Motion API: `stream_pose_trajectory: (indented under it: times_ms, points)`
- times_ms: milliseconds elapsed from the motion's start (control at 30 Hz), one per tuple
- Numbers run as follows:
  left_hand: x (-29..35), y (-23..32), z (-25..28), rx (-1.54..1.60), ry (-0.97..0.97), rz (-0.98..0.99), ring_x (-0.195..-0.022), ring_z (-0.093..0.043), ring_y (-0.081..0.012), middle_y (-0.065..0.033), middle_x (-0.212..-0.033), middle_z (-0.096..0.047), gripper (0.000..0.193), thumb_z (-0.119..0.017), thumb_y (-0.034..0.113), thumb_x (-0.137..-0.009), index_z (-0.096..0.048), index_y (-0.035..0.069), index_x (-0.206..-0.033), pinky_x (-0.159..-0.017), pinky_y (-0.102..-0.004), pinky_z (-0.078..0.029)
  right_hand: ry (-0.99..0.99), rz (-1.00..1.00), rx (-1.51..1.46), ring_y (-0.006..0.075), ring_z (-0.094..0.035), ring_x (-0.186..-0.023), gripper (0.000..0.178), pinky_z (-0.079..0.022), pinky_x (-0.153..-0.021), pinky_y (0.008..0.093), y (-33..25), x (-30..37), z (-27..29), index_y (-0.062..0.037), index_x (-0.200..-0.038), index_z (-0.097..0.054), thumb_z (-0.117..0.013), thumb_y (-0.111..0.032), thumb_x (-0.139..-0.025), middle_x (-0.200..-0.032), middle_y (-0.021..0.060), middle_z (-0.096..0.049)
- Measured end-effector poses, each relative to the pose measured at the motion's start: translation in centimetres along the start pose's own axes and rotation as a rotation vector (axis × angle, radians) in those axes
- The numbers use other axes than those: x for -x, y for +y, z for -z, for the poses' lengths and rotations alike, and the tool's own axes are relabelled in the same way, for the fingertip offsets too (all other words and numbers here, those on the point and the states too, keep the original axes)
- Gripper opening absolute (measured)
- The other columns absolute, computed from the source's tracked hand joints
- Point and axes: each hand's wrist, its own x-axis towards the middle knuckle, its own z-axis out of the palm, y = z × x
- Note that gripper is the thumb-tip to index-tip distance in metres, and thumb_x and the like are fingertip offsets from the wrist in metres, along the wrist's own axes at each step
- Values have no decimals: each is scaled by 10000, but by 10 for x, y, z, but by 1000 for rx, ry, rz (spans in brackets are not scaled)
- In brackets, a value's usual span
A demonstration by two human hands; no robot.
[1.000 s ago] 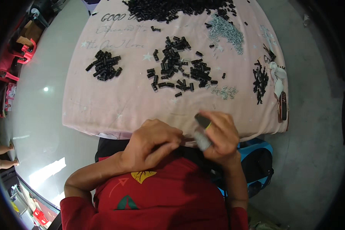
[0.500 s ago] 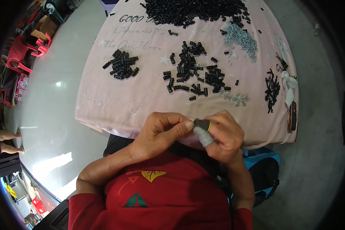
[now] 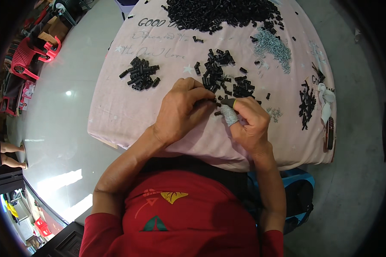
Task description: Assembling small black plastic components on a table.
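My left hand [image 3: 182, 111] is over the middle of the table, its fingers curled down around a small black cylindrical part whose dark end shows at the fingertips. Facing it, my right hand [image 3: 251, 124] has thumb and index finger bent together at the near edge of the middle cluster of black parts [image 3: 216, 70]. Grey wrapping [image 3: 229, 115] covers that thumb, and a dark sleeve [image 3: 228, 103] covers the index fingertip. Whatever lies between those two fingertips is too small to make out. Both hands partly hide the cluster's near side.
A pink cloth [image 3: 116, 115] covers the table. A smaller pile of black parts [image 3: 139, 73] is on the left, a large heap [image 3: 223, 15] at the far edge. Small silvery pieces [image 3: 272, 50] lie far right, thin black pieces [image 3: 306, 105] near the right edge. A red chair [image 3: 25, 58] stands left.
Both hands have moved away from my body, from the table's near edge to the middle cluster of black parts. They were fingertip to fingertip before; now they are slightly apart.
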Motion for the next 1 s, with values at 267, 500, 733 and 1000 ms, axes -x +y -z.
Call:
stream_pose_trajectory:
  times_ms: [267, 500, 733, 1000]
  points:
    - [11, -6, -4, 617, 1, 269, -834, -649, -89, -42, -955, -704, 178, -757, 7, -952, -753, -19, -1128, -771, -246, -537, 103, 10, -57, 312, -694, -798, 241, -560, -707, 370, 2, 2, 1, 5, -1027, -757, -760, 56, -791, -934, 147, -738]
    - [10, 0, -1, 690, -59, 274, -937, -661, -76, -37, -1033, -743, 205, -752, 18, -978, -754, -20, -1180, -851, -244, -552, 155, 127, -19, 306, -705, -811, 261, -566, -702, 361, 3, 0, -2, 0, -1039, -761, -757, 45, -782, -976, 147, -756]
    - [9, 1, -4, 738, -119, 263, -965, -659, -70, -30, -1027, -749, 192, -752, 18, -981, -756, -20, -1170, -866, -243, -559, 134, 200, -5, 304, -695, -794, 281, -560, -663, 363, 6, 0, -3, 12, -1023, -745, -745, 50, -744, -966, 144, -747]
    - [12, 2, -2, 742, -126, 321, -937, -656, -53, -15, -997, -755, 183, -757, 27, -983, -752, -30, -1156, -848, -230, -556, 107, 224, 96, 293, -679, -773, 319, -553, -643, 368, 2, 1, -4, 4, -1031, -756, -736, 46, -716, -958, 125, -729]
